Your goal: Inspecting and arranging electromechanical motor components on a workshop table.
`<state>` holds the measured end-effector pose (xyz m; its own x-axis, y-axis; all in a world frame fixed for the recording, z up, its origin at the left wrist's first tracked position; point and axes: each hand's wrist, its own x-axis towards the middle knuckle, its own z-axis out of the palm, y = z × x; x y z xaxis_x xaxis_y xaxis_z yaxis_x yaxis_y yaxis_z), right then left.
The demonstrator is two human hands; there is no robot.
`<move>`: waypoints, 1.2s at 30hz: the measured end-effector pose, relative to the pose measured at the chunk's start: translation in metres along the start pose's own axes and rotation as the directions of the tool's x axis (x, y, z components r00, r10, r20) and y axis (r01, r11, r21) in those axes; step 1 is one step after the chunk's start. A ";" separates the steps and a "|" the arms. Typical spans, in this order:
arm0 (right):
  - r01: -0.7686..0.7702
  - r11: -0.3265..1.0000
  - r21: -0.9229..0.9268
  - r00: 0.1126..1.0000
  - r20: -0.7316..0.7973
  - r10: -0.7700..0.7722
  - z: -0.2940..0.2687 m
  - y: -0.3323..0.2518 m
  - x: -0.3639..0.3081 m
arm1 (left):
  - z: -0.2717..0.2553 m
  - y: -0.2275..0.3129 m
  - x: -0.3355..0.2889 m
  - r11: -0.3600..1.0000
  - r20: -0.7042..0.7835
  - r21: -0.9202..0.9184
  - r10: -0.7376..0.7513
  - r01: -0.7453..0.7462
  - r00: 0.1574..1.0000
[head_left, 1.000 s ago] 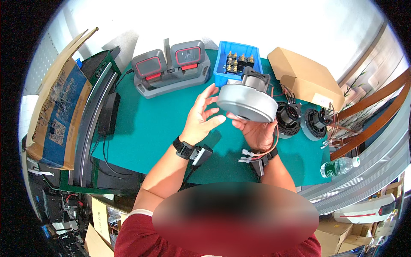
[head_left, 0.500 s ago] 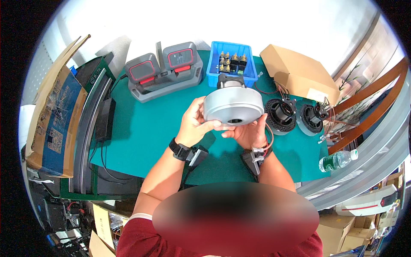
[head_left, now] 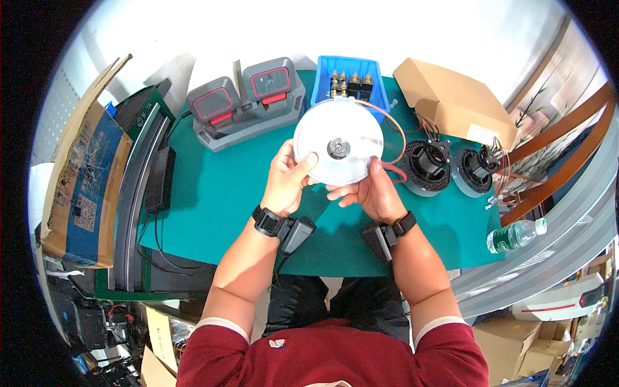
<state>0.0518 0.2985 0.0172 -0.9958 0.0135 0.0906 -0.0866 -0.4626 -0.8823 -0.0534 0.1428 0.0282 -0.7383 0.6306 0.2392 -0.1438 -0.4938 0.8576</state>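
Both my hands hold up a round silver blower motor (head_left: 314, 138) above the green table. Its flat face is turned toward me, with a dark hole and hub in the middle. My left hand (head_left: 284, 180) grips the left rim, thumb on the face and fingers behind. My right hand (head_left: 375, 193) supports the lower right rim, thumb against the edge. Reddish-brown wires (head_left: 403, 138) loop out on the right. Two more blower motors, a larger (head_left: 425, 169) and a smaller-looking one (head_left: 475, 173), stand to the right with black wired tops.
Behind the held motor is a blue bin (head_left: 387, 97) of black parts with brass terminals. A grey battery charger (head_left: 258, 124) stands back left, a cardboard box (head_left: 445, 97) back right. A water bottle (head_left: 514, 237) lies at the right edge; a black power adapter (head_left: 159, 180) sits left.
The blower motor has tipped so its flat face with the hole points at me, where its side wall showed before. Its wires swung up from my right wrist to the right side.
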 end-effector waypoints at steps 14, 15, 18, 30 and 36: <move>-0.037 0.994 -0.108 0.997 -0.073 0.029 -0.005 0.002 -0.002 | 0.009 0.000 -0.001 0.993 -0.023 -0.110 -0.046 0.043 0.999; -0.035 0.994 -0.106 0.997 -0.073 0.027 -0.005 0.002 -0.002 | 0.006 -0.002 0.000 0.997 -0.012 -0.071 -0.044 0.043 0.999; -0.021 0.992 -0.122 0.998 -0.067 0.013 -0.003 0.001 -0.002 | 0.003 -0.003 -0.001 0.999 -0.002 -0.027 -0.043 0.043 0.999; 0.024 0.995 -0.102 0.996 -0.078 -0.032 0.001 -0.001 -0.003 | -0.001 -0.005 0.001 0.989 0.020 -0.129 -0.065 0.067 0.998; -0.005 0.994 -0.113 0.999 -0.050 -0.001 -0.005 0.003 0.000 | 0.001 -0.005 0.000 0.990 0.014 -0.131 -0.054 0.056 0.998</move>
<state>0.0517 0.3017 0.0122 -0.9960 0.0585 0.0679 -0.0845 -0.3596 -0.9293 -0.0516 0.1461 0.0246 -0.7201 0.6648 0.1986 -0.2700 -0.5322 0.8024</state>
